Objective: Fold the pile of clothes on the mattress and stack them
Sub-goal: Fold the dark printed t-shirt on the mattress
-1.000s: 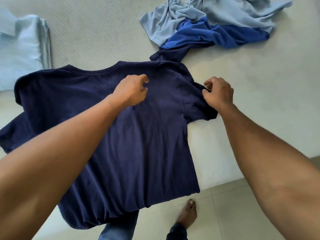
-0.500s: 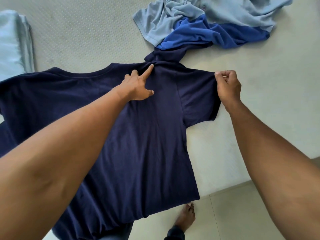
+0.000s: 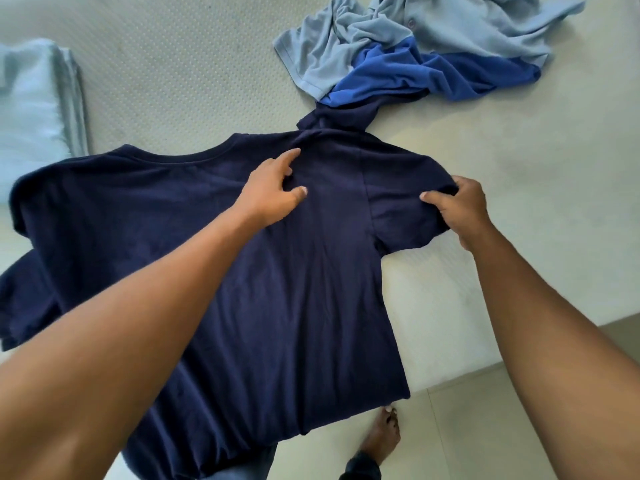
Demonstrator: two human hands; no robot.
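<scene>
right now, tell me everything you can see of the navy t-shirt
The navy t-shirt is dark, plain, soft-looking knit with a ribbed round neck and short sleeves. It lies spread flat on the mattress, neck away from the person, hem hanging over the near edge. The left hand presses beside the neck; the right hand grips the hem of the sleeve on the person's right. The unfolded pile touches its far edge.

t-shirt [image 3: 277, 289]: plain navy | mattress [image 3: 194, 71]: cream, dotted texture | pile [image 3: 415, 53]: light blue-grey + royal blue | folded stack [image 3: 34, 109]: pale blue | floor [image 3: 485, 427]: beige tile
</scene>
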